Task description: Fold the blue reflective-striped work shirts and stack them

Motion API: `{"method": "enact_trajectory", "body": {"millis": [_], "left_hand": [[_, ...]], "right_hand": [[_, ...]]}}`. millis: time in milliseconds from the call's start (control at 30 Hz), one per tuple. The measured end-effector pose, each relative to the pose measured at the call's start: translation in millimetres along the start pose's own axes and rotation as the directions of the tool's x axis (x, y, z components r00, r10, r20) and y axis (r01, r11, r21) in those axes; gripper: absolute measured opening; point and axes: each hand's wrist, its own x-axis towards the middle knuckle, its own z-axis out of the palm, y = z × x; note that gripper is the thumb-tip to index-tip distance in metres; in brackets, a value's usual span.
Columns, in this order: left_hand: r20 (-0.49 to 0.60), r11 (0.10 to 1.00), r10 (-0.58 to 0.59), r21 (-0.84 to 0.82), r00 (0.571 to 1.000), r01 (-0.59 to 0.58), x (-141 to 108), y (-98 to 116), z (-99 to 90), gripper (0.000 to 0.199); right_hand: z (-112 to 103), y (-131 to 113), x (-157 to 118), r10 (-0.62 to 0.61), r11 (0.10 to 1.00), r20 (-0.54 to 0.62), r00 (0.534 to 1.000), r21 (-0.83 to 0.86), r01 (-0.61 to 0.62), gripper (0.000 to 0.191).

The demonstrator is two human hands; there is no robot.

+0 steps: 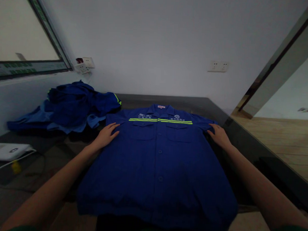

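A dark blue work shirt lies front side up and spread out, its collar toward the wall and its hem hanging over the near table edge. It has a yellow-green reflective stripe across the chest, two flap pockets and a row of buttons. My left hand rests on the shirt's left side by the sleeve, fingers apart. On the opposite side, my right hand touches the end of the other sleeve; its thumb stands apart from the fingers, and whether cloth is pinched there is hard to see.
A heap of blue garments sits at the back left of the dark table. In front of it lies a white device with a cable. A black object is at the right. Wall sockets are above the table.
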Motion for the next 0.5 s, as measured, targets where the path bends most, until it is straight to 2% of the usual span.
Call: {"method": "enact_trajectory", "body": {"millis": [100, 233, 300, 333, 367, 400, 467, 500], "left_hand": [[-0.046, 0.991, -0.047, -0.124, 0.998, 0.041, -40, 12, -25.9, 0.061], [0.002, 0.939, -0.257, -0.235, 0.967, 0.250, -122, 30, -64.5, 0.054], [0.048, 0.903, -0.358, -0.235, 0.933, 0.359, -171, 40, -74.0, 0.049], [0.077, 0.884, -0.408, -0.215, 0.910, 0.415, -195, 45, -74.3, 0.048], [0.122, 0.865, -0.449, -0.186, 0.885, 0.465, -217, 51, -71.6, 0.048], [0.146, 0.844, -0.492, -0.161, 0.858, 0.511, -236, 56, -66.0, 0.048], [0.146, 0.798, -0.566, -0.149, 0.811, 0.584, -265, 68, -48.9, 0.042], [0.128, 0.773, -0.597, -0.171, 0.792, 0.611, -274, 73, -38.8, 0.040]], "right_hand": [[-21, -13, -23, -0.066, 0.992, 0.009, 0.998, 0.112, 0.065, 0.039], [-74, -45, -76, -0.020, 0.946, -0.005, 1.000, 0.323, 0.020, 0.040], [-103, -62, -119, 0.046, 0.899, 0.098, 0.994, 0.431, -0.084, 0.042], [-114, -69, -144, 0.048, 0.866, 0.224, 0.973, 0.477, -0.153, 0.042], [-122, -72, -170, 0.037, 0.833, 0.377, 0.926, 0.500, -0.237, 0.044], [-124, -73, -197, 0.032, 0.797, 0.540, 0.841, 0.494, -0.347, 0.048], [-115, -64, -245, 0.068, 0.732, 0.784, 0.616, 0.381, -0.565, 0.050], [-105, -57, -265, 0.114, 0.714, 0.844, 0.523, 0.297, -0.634, 0.047]]}}
